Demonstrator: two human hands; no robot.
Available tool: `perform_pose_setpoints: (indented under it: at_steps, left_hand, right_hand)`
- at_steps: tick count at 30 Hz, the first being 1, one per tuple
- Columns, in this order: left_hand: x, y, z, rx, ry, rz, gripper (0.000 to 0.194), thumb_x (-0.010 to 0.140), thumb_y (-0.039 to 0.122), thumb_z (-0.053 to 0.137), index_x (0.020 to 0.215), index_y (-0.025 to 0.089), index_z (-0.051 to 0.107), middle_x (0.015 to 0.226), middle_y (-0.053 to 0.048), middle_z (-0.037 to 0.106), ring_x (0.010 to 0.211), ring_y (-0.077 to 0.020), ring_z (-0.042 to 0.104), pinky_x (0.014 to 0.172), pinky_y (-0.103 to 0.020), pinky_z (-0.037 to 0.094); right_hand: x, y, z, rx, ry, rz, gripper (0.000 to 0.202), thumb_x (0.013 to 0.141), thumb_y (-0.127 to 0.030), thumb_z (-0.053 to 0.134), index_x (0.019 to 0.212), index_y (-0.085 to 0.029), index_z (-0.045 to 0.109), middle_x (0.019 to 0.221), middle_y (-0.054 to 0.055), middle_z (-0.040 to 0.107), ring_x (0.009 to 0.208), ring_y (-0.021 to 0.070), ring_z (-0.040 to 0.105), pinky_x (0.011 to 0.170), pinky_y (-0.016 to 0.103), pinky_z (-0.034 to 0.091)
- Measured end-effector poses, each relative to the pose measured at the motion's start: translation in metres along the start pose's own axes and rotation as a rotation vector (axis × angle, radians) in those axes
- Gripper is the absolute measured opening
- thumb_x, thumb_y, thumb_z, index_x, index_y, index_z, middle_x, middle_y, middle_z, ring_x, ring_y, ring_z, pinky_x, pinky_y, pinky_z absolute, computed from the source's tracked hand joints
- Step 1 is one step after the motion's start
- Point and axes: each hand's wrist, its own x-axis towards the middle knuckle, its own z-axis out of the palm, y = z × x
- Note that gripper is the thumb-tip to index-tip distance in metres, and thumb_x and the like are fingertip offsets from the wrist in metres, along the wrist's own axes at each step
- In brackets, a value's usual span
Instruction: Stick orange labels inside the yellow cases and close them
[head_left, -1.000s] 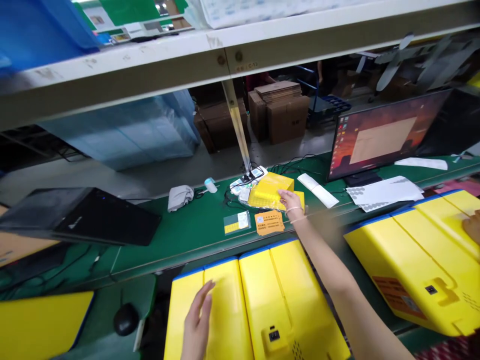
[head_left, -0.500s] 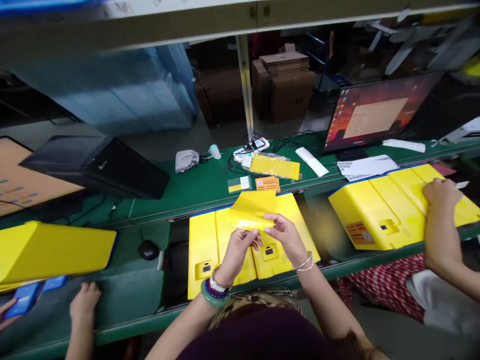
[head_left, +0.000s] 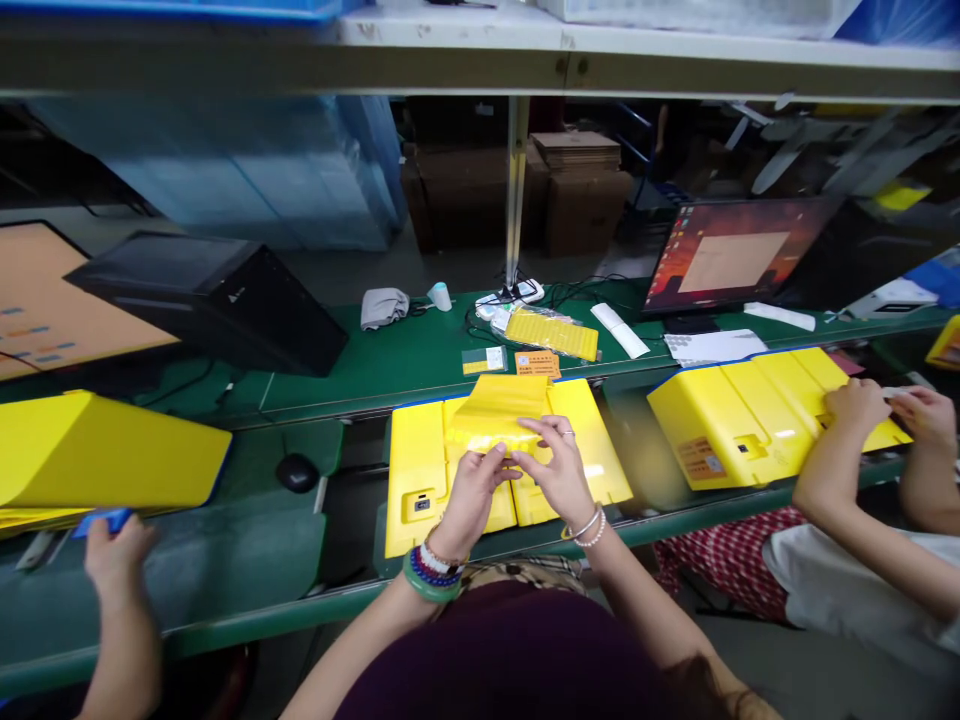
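Note:
Between my hands is a glossy yellow sheet (head_left: 499, 408), thin and bent, like a sticker sheet. My left hand (head_left: 474, 500) pinches its near edge between thumb and fingers. From the other side my right hand (head_left: 559, 470) grips the same edge, fingertips close to the left ones. Under the sheet stands a yellow plastic housing (head_left: 416, 455) with a blue rim and a recessed socket; my hands hide part of it. Just behind lie an orange label (head_left: 538, 364) and a small card with yellow strips (head_left: 484, 361).
A bagged yellow sheet pack (head_left: 553, 334) lies on the green bench. Other yellow housings stand left (head_left: 112, 450) and right (head_left: 739, 425), with co-workers' hands at both sides. A black mouse (head_left: 297, 473), a computer tower (head_left: 217, 300) and a monitor (head_left: 739, 255) are around.
My hands still hold the sheet and have shifted slightly. The view has tilted up. At the left, a co-worker's hand has moved left onto a blue object; at the right, a second co-worker's hand appears.

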Motion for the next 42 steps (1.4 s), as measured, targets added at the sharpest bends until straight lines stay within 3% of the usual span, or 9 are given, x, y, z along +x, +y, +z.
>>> perform_pose_setpoints:
  at_steps: [3,15,21,23,26,29,32,36,42]
  left_hand:
    - [-0.002,0.001,-0.002,0.051,0.002,0.064,0.028,0.073,0.037,0.079,0.082,0.012,0.071,0.078,-0.005,0.071,0.069,-0.0138,0.066,0.066,-0.026,0.057]
    - [-0.008,0.0,-0.011,0.107,-0.095,0.144,0.034,0.075,0.04,0.076,0.098,0.014,0.072,0.099,-0.009,0.074,0.079,-0.018,0.069,0.066,-0.028,0.057]
    - [-0.008,-0.004,-0.019,0.116,-0.058,0.128,0.033,0.076,0.041,0.075,0.093,0.014,0.07,0.09,-0.007,0.073,0.074,-0.0165,0.068,0.064,-0.027,0.057]
    - [-0.004,-0.003,-0.028,0.14,0.009,0.164,0.031,0.076,0.042,0.075,0.086,0.014,0.07,0.082,-0.004,0.072,0.069,-0.0153,0.067,0.063,-0.026,0.056]
    - [0.003,0.008,-0.052,0.228,0.156,0.305,0.03,0.077,0.043,0.073,0.082,0.015,0.069,0.075,-0.001,0.069,0.066,-0.0142,0.065,0.066,-0.026,0.055]
    - [0.004,0.025,-0.081,0.35,0.291,0.462,0.03,0.08,0.043,0.07,0.088,0.014,0.07,0.08,-0.003,0.07,0.072,-0.015,0.066,0.072,-0.026,0.054]
    - [-0.002,0.035,-0.108,0.435,0.403,0.511,0.033,0.081,0.045,0.067,0.086,0.013,0.07,0.081,-0.005,0.071,0.074,-0.0161,0.066,0.073,-0.027,0.053]
    - [-0.012,0.035,-0.13,0.425,0.428,0.477,0.034,0.08,0.047,0.068,0.078,0.012,0.068,0.074,-0.005,0.069,0.07,-0.0162,0.064,0.068,-0.026,0.052]
    - [-0.008,0.026,-0.149,0.366,0.368,0.41,0.032,0.08,0.045,0.069,0.077,0.013,0.068,0.074,-0.004,0.069,0.067,-0.0149,0.063,0.065,-0.025,0.051]
  right_hand:
    - [-0.006,-0.009,-0.003,-0.134,0.093,-0.079,0.034,0.084,-0.037,0.067,0.117,-0.031,0.066,0.11,0.008,0.05,0.109,0.0251,0.05,0.095,0.044,0.045]
    - [-0.018,-0.017,-0.002,-0.251,0.097,-0.201,0.008,0.088,-0.033,0.064,0.088,-0.026,0.067,0.091,0.006,0.062,0.091,0.0236,0.055,0.082,0.04,0.044]
    - [-0.025,-0.022,-0.002,-0.224,-0.012,-0.176,0.012,0.09,-0.032,0.061,0.083,-0.025,0.067,0.085,0.005,0.063,0.088,0.0225,0.057,0.081,0.039,0.044]
    - [-0.023,-0.01,-0.003,-0.111,-0.03,-0.107,0.013,0.088,-0.033,0.063,0.08,-0.025,0.068,0.082,0.004,0.063,0.086,0.021,0.058,0.082,0.038,0.045]
    - [-0.02,0.031,0.0,-0.078,0.133,0.1,0.015,0.083,-0.034,0.064,0.076,-0.022,0.069,0.091,0.006,0.066,0.097,0.0226,0.058,0.092,0.041,0.045]
    - [-0.026,0.083,0.014,-0.272,0.263,0.324,0.014,0.079,-0.029,0.064,0.073,-0.019,0.072,0.12,0.014,0.061,0.125,0.0282,0.046,0.106,0.048,0.035]
    - [-0.042,0.12,0.035,-0.482,0.294,0.363,0.015,0.08,-0.024,0.062,0.073,-0.018,0.073,0.141,0.015,0.049,0.14,0.031,0.029,0.113,0.053,0.024]
    - [-0.059,0.135,0.055,-0.688,0.347,0.324,0.021,0.086,-0.026,0.057,0.077,-0.016,0.073,0.152,0.015,0.037,0.146,0.0326,0.018,0.115,0.057,0.017]
    - [-0.057,0.134,0.058,-0.838,0.323,0.304,0.025,0.089,-0.025,0.052,0.078,-0.015,0.073,0.15,0.018,0.039,0.145,0.0336,0.021,0.112,0.058,0.022]
